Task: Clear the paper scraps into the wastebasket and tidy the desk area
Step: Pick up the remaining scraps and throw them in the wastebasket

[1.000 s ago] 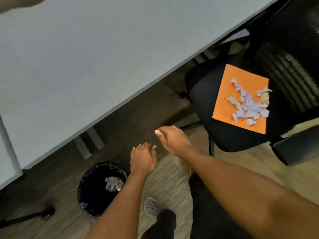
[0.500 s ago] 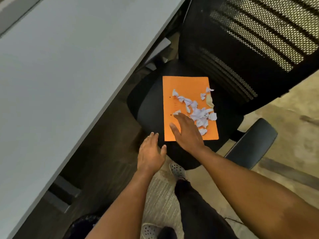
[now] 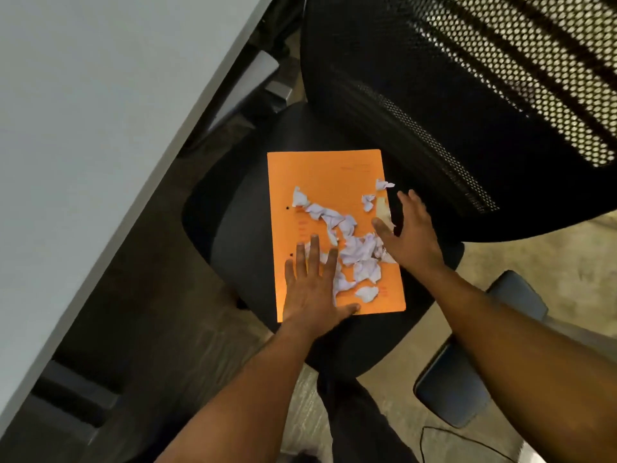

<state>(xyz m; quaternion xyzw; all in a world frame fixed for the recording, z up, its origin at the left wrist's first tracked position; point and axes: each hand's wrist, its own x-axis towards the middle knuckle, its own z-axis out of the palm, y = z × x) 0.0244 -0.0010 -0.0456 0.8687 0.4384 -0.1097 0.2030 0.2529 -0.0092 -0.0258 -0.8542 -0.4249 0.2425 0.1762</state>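
Head view: I see both hands at frame centre.
Left hand [image 3: 312, 292]: fingers spread flat on orange folder [image 3: 320, 175].
Right hand [image 3: 409, 233]: fingers apart, at folder's right edge.
Paper scraps [image 3: 354, 248]: on folder, on chair seat [image 3: 240, 222].
Writing: faint, unreadable.

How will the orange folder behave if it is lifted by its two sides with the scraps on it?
The orange folder looks thin and flat, so it will probably bend in the middle. The paper scraps lie loose and crumpled, likely light, and may slide off if it tilts. Both hands, left hand and right hand, are open.
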